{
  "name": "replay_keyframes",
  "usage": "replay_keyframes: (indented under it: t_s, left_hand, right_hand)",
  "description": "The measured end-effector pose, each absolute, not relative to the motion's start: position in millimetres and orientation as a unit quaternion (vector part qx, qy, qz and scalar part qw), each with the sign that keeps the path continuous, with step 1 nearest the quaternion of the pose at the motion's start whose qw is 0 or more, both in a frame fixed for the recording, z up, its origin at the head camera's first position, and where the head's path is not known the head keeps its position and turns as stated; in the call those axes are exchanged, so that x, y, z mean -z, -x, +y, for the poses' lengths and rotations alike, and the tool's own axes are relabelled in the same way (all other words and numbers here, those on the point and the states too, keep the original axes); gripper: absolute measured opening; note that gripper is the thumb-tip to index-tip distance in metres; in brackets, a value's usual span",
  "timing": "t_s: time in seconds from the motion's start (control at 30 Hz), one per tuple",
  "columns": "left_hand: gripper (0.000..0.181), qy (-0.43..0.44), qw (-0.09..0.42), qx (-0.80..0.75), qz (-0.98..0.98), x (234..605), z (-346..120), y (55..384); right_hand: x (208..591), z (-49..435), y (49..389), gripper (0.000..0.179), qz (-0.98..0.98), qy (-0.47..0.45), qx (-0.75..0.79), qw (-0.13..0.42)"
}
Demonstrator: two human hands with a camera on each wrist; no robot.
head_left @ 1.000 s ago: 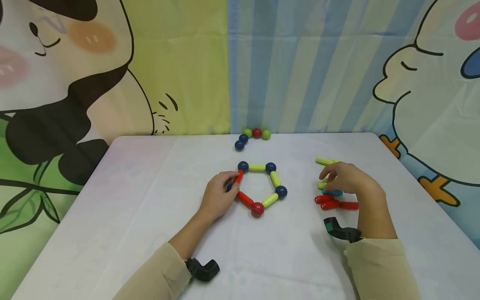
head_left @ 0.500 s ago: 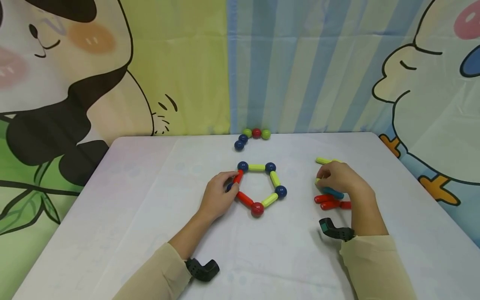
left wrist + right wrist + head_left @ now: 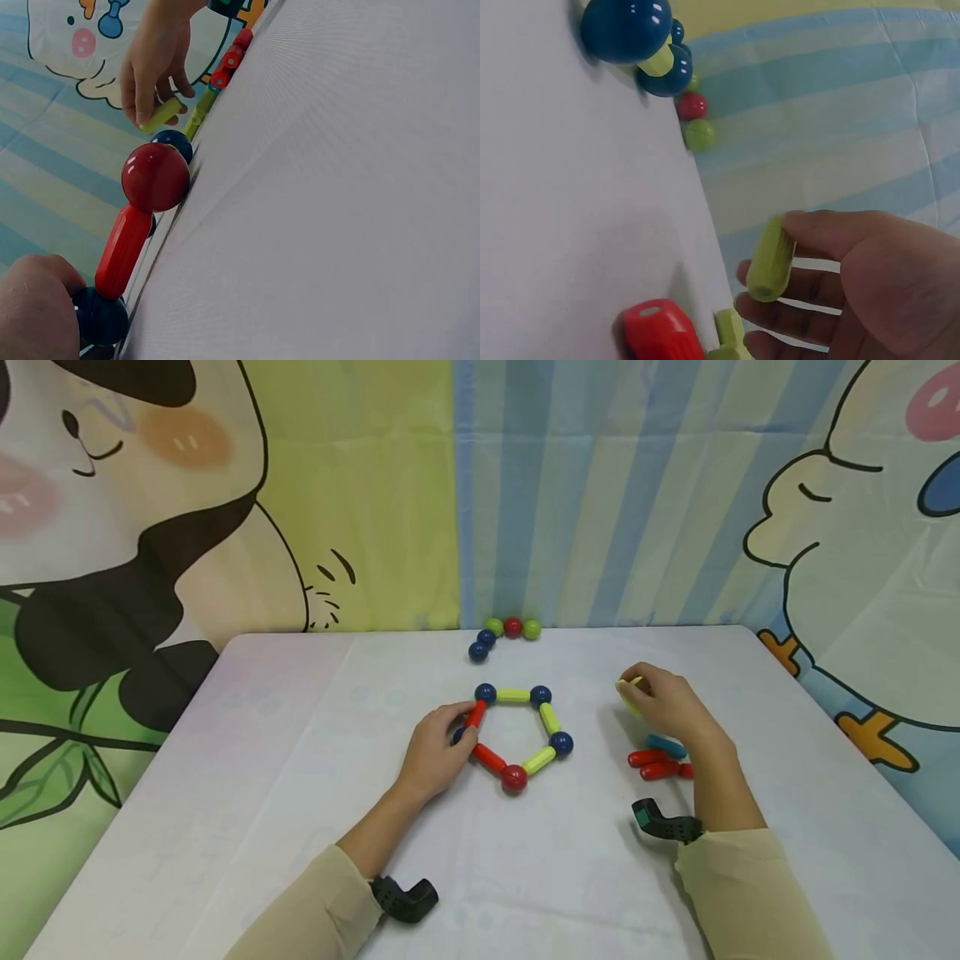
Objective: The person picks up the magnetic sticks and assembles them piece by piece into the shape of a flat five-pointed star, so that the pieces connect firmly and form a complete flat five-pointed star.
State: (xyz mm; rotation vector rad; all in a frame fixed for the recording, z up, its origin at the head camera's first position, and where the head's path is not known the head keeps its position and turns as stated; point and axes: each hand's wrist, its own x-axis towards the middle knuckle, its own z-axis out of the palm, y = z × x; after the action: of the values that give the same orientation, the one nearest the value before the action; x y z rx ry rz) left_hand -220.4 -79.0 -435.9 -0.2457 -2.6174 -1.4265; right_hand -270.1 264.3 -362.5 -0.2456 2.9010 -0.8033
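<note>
A closed ring of magnetic rods and balls (image 3: 550, 719) lies mid-table, with yellow-green rods, red rods, blue balls and one red ball (image 3: 513, 778). My left hand (image 3: 437, 750) holds the ring's left corner, fingers and thumb around the blue ball (image 3: 101, 319) and by the upper red rod (image 3: 476, 713). That ball is mostly covered in the head view. Right of the ring, my right hand (image 3: 667, 697) pinches a yellow-green magnetic rod (image 3: 771, 261) between thumb and fingers, raised off the table.
Several red rods (image 3: 648, 758) and a blue rod (image 3: 666, 746) lie below my right hand. Yellow-green rods (image 3: 729, 330) show beside them in the right wrist view. Loose blue, green and red balls (image 3: 513, 627) sit at the table's back edge, before a printed curtain (image 3: 360, 485).
My right hand has picked up a yellow-green rod from the pile and moved it up and slightly left. The left hand and the ring stay in place.
</note>
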Motion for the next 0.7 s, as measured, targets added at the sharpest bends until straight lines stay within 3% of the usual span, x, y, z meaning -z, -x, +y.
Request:
replay_keyframes:
  t_s: [0.13,0.47,0.7]
  left_hand:
    - [0.041,0.09,0.076,0.468,-0.876,437,-80,221]
    - [0.04,0.089,0.073,0.465,-0.878,435,-80,220]
    - [0.04,0.09,0.075,0.468,-0.876,435,-80,220]
  right_hand:
    - [370,252,274,0.04,0.948,0.093,0.298,0.057]
    - [387,222,285,0.035,0.934,0.119,0.319,0.108]
    - [393,213,286,0.032,0.938,0.118,0.314,0.091]
